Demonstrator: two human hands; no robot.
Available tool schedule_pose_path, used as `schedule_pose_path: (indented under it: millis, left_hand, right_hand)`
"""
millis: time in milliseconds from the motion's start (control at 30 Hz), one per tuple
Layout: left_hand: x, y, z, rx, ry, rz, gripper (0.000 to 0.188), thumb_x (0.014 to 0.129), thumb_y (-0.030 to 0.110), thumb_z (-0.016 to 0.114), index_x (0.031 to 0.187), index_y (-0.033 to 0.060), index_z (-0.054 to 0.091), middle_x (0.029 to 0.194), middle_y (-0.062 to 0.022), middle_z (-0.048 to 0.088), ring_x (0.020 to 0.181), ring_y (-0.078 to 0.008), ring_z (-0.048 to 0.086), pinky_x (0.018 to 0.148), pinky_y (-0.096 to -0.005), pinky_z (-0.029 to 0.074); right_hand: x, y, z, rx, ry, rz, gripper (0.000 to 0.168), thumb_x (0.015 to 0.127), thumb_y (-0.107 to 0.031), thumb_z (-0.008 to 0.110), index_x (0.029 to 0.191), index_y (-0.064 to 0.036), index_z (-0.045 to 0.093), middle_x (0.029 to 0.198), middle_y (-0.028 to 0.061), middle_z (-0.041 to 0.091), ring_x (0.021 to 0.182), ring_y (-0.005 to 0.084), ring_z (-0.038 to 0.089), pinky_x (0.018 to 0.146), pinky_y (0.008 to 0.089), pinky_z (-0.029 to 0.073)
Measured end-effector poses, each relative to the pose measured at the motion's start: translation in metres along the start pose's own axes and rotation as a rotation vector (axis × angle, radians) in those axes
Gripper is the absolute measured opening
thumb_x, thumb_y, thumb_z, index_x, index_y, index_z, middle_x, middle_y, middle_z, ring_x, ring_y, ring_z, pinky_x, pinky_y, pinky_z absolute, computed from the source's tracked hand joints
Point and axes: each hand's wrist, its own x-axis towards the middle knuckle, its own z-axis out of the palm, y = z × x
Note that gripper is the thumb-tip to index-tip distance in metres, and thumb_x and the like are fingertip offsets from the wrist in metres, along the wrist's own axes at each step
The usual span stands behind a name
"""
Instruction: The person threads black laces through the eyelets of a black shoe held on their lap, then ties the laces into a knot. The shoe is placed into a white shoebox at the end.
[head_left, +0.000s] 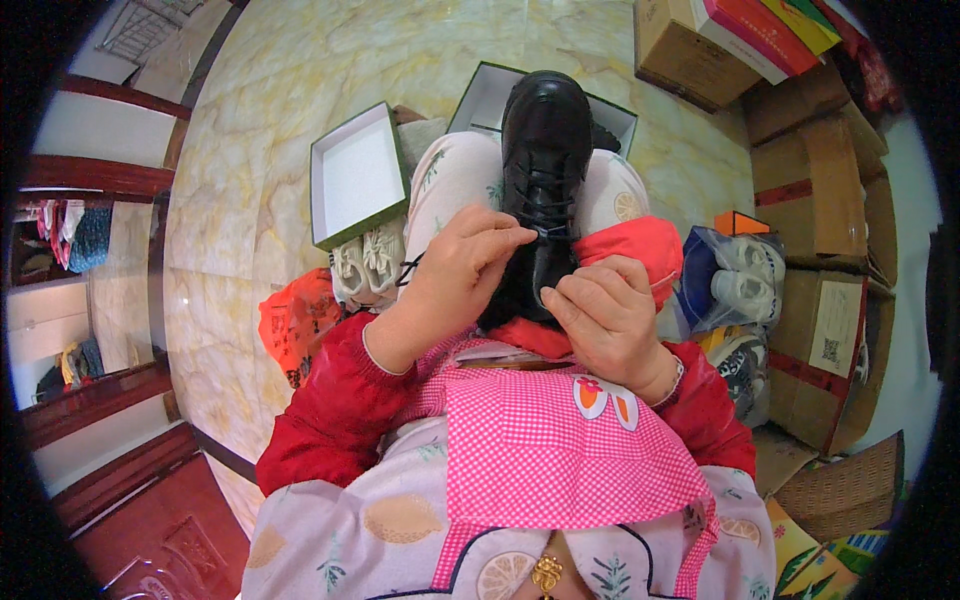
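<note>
A black leather lace-up shoe (546, 127) with a dark fuzzy lining lies across my lap, toe pointing away from me. Black laces (546, 191) criss-cross its front. My left hand (469, 262) pinches at the upper eyelets with thumb and forefinger, and a loose lace end (409, 264) sticks out beside the wrist. What exactly lies between those fingertips is too small to make out. On the other side, my right hand (606, 319) grips the edge of the shoe's ankle collar. Red cloth (634, 251) lies over my knee and under the heel.
Beyond my knees stands an open shoe box (480, 94) holding a dark item. A green-edged box lid (358, 180) leans above pale shoes (367, 262) and an orange plastic bag (296, 322). To the right are bagged shoes (742, 277) and stacked cardboard boxes (787, 352).
</note>
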Motion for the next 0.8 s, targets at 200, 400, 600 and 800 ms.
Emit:
schedule_pose_path:
  millis: [200, 400, 600, 800]
  left_hand:
    - [0.008, -0.003, 0.006, -0.024, 0.027, -0.053, 0.019, 0.080, -0.003, 0.065, 0.098, 0.0013, 0.065, 0.095, -0.0151, 0.064, 0.088, -0.0314, 0.063, 0.076, -0.0359, 0.051]
    - [0.026, 0.022, 0.010, -0.010, -0.012, -0.115, 0.021, 0.076, 0.005, 0.071, 0.096, 0.0006, 0.065, 0.093, -0.0147, 0.063, 0.086, -0.0320, 0.063, 0.075, -0.0358, 0.051]
    - [0.035, 0.024, 0.015, 0.190, -0.141, -0.068, 0.013, 0.078, 0.007, 0.072, 0.089, 0.0014, 0.069, 0.087, -0.0133, 0.062, 0.083, -0.0298, 0.062, 0.072, -0.0352, 0.051]
    - [0.038, 0.038, -0.035, -0.226, 0.214, 0.039, 0.013, 0.077, 0.000, 0.071, 0.090, 0.0026, 0.070, 0.092, -0.0111, 0.064, 0.087, -0.0236, 0.061, 0.076, -0.0319, 0.048]
  right_hand:
    - [0.005, -0.001, 0.001, 0.054, 0.019, -0.005, 0.023, 0.065, -0.008, 0.067, 0.087, -0.001, 0.068, 0.087, 0.0068, 0.063, 0.080, 0.0224, 0.062, 0.077, 0.0375, 0.047]
    - [0.003, 0.000, 0.003, 0.069, 0.025, -0.001, 0.025, 0.064, -0.008, 0.067, 0.087, 0.000, 0.068, 0.088, 0.0084, 0.064, 0.082, 0.0236, 0.062, 0.079, 0.0405, 0.049]
    - [0.001, 0.001, 0.005, 0.039, 0.010, -0.031, 0.021, 0.067, -0.010, 0.066, 0.087, -0.001, 0.068, 0.092, 0.0085, 0.064, 0.084, 0.0227, 0.062, 0.084, 0.0406, 0.050]
    - [-0.006, 0.002, 0.005, 0.063, -0.034, 0.079, 0.027, 0.065, -0.007, 0.068, 0.092, -0.003, 0.066, 0.097, 0.0108, 0.062, 0.092, 0.0251, 0.061, 0.087, 0.0421, 0.048]
